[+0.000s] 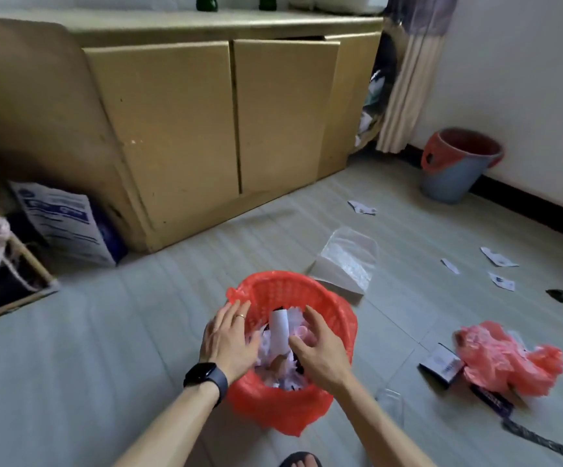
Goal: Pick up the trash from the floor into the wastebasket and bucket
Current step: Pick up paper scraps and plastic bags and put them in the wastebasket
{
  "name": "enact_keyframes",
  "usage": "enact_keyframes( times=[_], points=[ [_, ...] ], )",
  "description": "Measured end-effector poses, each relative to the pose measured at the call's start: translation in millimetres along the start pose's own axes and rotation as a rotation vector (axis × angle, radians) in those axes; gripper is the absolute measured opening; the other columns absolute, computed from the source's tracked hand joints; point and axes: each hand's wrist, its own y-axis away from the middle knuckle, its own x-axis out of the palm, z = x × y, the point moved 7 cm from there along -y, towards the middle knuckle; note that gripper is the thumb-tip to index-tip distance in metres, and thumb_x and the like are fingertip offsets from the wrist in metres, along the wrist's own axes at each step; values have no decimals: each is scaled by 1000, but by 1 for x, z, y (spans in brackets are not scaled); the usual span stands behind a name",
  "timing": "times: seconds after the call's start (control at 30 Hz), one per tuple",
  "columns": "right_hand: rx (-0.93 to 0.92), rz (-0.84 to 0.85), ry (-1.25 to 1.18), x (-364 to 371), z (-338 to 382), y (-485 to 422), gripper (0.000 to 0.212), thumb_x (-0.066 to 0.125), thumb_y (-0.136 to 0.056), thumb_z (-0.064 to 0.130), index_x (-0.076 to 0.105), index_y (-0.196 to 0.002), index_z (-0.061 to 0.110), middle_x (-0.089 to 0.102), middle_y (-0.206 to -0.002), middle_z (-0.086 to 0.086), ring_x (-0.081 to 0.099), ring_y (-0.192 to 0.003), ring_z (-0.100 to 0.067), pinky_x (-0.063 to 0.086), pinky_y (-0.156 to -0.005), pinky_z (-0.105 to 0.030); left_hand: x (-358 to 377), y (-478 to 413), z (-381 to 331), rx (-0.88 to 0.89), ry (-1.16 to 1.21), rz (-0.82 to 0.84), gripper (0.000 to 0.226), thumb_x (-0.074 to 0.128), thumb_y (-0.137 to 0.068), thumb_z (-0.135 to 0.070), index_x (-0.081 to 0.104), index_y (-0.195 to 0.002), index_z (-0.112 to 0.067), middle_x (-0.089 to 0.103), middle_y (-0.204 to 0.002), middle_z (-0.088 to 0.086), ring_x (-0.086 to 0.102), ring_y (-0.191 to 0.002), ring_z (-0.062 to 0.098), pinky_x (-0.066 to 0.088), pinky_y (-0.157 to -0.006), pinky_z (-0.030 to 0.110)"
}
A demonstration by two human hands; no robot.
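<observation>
Your left hand [229, 338], right hand [318, 353]: fingers loose, gripping nothing | paper roll [280, 332] between them | inside wastebasket [290, 281]

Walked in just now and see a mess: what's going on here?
A person is tidying. The left hand and right hand are open over the red wastebasket, among the paper trash in it. Paper scraps, a red plastic bag and a box lie on the floor; the bucket stands by the wall.

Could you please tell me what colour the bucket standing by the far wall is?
The bucket is blue-grey with a red inner rim, seen in the head view.
</observation>
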Motion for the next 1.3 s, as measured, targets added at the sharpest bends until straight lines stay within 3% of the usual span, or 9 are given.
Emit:
enact_keyframes(
  times=[0.13,0.23,0.33,0.47,0.53,0.67,0.93,1.13,1.3],
  points=[
    [-151,-211,361,-12,-21,14,52,60,-95,31,48,-144,19,42,-155,0,34,-145,-20,26,-117,-29,28,12,22,-57,-163,161,79,45,-92,-41,5,-158,-23,-14,-165,0,-12,-152,17,11,-122,48],
    [-71,-135,567,-9,-54,24,75,47,-97,42,15,-159,16,-3,-167,0,11,-153,-21,19,-123,-38,28,12,30,-125,-141,169,93,52,-88,-42,-4,-158,-18,-24,-162,-2,1,-152,24,19,-121,43],
    [32,-50,557,-3,-72,30,71,31,-103,41,-3,-159,13,-24,-162,0,16,-152,-25,18,-122,-40,23,4,26,-122,-190,177,102,57,-83,-43,-7,-157,-16,-23,-163,-5,29,-142,24,34,-112,37],
    [66,-57,628,-2,-68,32,85,-4,-85,51,-5,-158,9,-24,-164,-9,28,-146,-30,23,-119,-42,11,-5,18,-144,-337,192,100,56,-84,-41,-7,-157,-15,-7,-165,-2,32,-139,23,38,-104,40],
    [58,-25,656,-2,-70,26,86,-3,-85,54,-3,-159,9,-24,-163,-9,32,-144,-32,25,-118,-45,4,-12,13,-138,-391,206,97,55,-85,-40,-3,-157,-12,2,-165,2,30,-141,23,37,-104,43],
    [0,81,694,-18,-68,22,74,34,-100,51,4,-159,19,-9,-167,-6,29,-147,-31,30,-115,-45,-13,-12,-15,-121,-387,212,80,55,-86,-39,21,-154,-13,8,-162,9,21,-143,28,32,-109,47],
    [-69,24,1011,-155,-46,73,55,49,-97,46,42,-144,19,49,-146,-3,37,-141,-23,39,-110,-40,-27,10,-201,413,-284,293,56,51,-86,-38,48,-141,-25,26,-157,8,28,-142,29,33,-113,43],
    [184,-170,912,-286,-79,132,45,48,-96,41,49,-137,22,54,-139,-4,47,-128,-29,46,-98,-41,-1,34,-325,707,-335,366,56,51,-88,-37,44,-144,-31,24,-159,2,24,-146,22,29,-115,40],
    [348,-283,664,-337,-141,148,56,54,-93,37,45,-144,19,55,-138,-9,52,-124,-29,44,-102,-38,60,22,-352,684,-356,475,55,50,-90,-37,42,-145,-31,24,-160,2,26,-145,22,31,-114,40]
  ],
)
